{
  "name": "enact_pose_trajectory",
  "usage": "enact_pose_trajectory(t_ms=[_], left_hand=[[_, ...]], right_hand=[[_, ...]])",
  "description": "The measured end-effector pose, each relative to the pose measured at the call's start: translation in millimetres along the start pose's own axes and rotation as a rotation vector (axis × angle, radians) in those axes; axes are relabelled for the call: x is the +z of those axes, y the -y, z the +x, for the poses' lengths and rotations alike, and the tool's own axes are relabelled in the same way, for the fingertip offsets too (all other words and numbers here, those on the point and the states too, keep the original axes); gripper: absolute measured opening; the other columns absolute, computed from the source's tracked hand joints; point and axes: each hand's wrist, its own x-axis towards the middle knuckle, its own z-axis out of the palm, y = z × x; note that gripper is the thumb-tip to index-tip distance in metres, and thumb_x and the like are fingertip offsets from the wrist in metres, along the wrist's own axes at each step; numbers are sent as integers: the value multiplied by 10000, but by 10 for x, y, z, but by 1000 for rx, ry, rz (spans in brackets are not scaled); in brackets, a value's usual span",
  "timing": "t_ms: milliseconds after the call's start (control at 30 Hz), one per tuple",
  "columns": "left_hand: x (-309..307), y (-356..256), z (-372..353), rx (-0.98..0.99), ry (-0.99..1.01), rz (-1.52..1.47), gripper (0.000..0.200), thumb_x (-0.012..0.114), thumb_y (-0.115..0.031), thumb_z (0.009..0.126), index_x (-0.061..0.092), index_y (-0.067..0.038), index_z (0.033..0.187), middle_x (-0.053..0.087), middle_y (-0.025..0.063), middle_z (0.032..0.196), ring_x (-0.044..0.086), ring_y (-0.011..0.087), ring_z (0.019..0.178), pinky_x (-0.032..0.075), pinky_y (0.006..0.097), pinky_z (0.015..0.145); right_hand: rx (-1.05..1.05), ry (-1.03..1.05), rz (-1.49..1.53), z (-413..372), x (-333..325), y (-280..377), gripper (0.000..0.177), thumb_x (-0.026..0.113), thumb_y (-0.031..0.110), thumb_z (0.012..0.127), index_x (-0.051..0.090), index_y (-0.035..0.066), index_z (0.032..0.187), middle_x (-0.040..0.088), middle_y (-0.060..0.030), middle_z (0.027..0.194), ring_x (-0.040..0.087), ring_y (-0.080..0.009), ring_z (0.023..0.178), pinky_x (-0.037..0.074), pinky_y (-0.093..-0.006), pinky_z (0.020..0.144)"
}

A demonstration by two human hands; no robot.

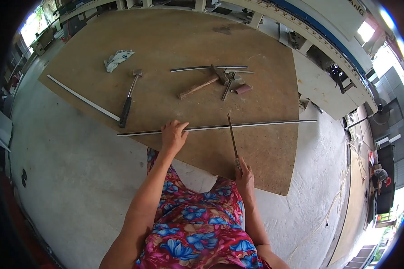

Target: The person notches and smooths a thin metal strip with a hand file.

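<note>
A long thin metal strip point(274, 123) lies across the near part of the brown board point(238, 40), its left end reaching past the board's edge. My left hand point(173, 136) rests on the strip left of the middle, fingers bent around it. In my right hand point(244, 174), near the board's front edge, is the handle of a thin file-like tool point(233, 138). The tool points away from me and its blade crosses the strip. Whether blade and strip touch, I cannot tell.
Farther back lie a wooden-handled hammer point(199, 86), a dark strip point(191, 69) and a reddish-brown roll point(243, 88). A black-handled hammer point(129, 98), a crumpled cloth point(118, 59) and a pale strip point(83, 98) are leftward. A person point(381, 177) is far right, a machine frame point(300, 27) behind.
</note>
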Motion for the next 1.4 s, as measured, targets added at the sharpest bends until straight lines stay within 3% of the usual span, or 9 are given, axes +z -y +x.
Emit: enact_pose_trajectory(t_ms=[133,233,400,633,833,1033,1300,1400], left_hand=[[126,-378,121,139,-65,-80,424,745,-141,749,625,-138,1156,572,59,1050,514,275,1052,391,444,921],[374,-653,246,210,-45,-170,420,744,-135,748,630,-129,1153,576,63,1048,521,275,1041,395,436,920],[751,-955,349,181,-5,-154,372,727,-126,765,649,-129,1128,582,63,1026,538,272,1014,412,431,888],[941,-1013,394,9,-18,-185,110,712,-126,786,727,-139,894,588,40,893,566,261,940,425,430,840],[989,-994,396,30,-45,-202,127,726,-120,777,729,-115,904,591,48,882,577,271,912,419,442,805],[978,-994,389,40,-80,-201,118,721,-139,769,728,-130,886,584,40,873,564,258,911,418,429,804],[952,-1003,403,27,-45,-188,104,717,-138,772,726,-124,875,589,44,868,571,252,906,421,414,800],[981,-992,371,38,-60,-200,102,718,-139,772,726,-128,873,590,44,863,574,255,900,421,415,798]], right_hand=[[-54,-32,15,-21,11,4,487,552,10,872,526,114,1347,589,-249,941,619,-391,861,495,-436,764],[54,20,21,-18,-18,61,484,552,14,872,527,113,1345,588,-248,931,624,-390,851,494,-444,756],[93,42,23,-12,-38,83,457,591,24,871,539,56,1324,623,-268,1022,622,-393,954,494,-422,819],[75,50,18,2,-71,154,443,586,30,876,545,50,1317,619,-267,1045,622,-392,955,492,-413,833],[102,49,-16,223,-49,206,467,552,48,880,520,98,1343,595,-271,969,606,-416,885,489,-462,761],[-64,-36,-33,812,311,121,453,543,50,882,519,101,1332,590,-293,1021,596,-439,872,496,-477,770],[88,48,-30,-22,5,84,491,562,-4,859,517,73,1342,622,-295,1009,612,-441,953,496,-449,810],[106,57,-23,-6,-77,202,481,556,-11,857,522,60,1332,624,-289,1032,615,-439,956,499,-446,807]])
